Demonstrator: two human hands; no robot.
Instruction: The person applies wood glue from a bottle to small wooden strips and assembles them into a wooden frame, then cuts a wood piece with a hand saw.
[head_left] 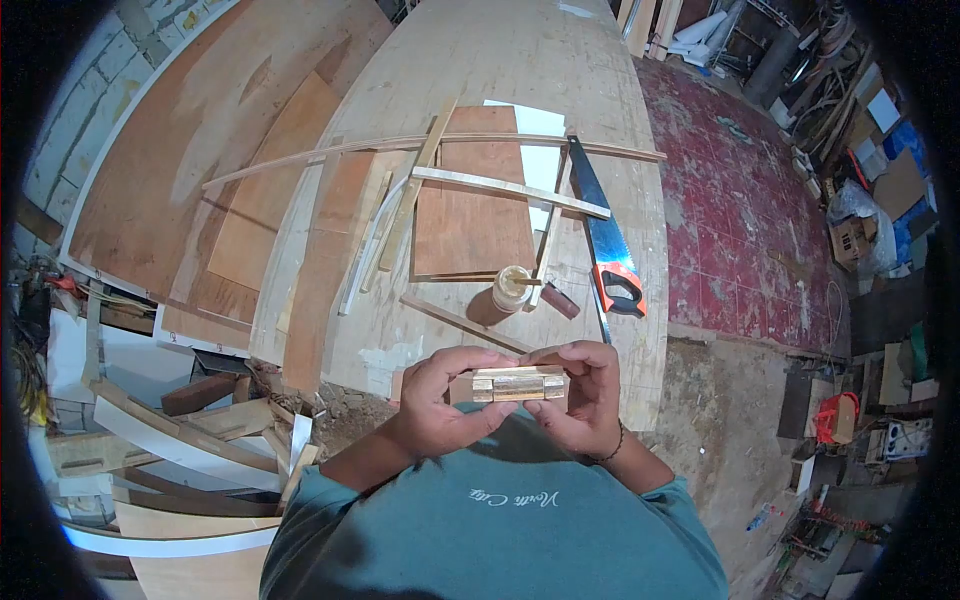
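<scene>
A small wooden block assembly (518, 384) with jointed, notched ends is held level in front of my chest. My left hand (450, 398) grips its left end, thumb below and fingers above. Around its right end my right hand (585, 398) is closed in the same way. Just beyond the hands, on the workbench (400, 345), stand an open jar (512, 289) with a stick across it and a small dark red block (561, 300). A thin wood strip (465, 323) lies left of the jar.
A handsaw (603, 235) with an orange and black handle lies at the bench's right side. Wood strips (510, 190) cross a brown panel (472, 225) and a white sheet (541, 150). Large plywood sheets (200, 130) lean at the left. Curved wooden pieces (185, 435) are at lower left.
</scene>
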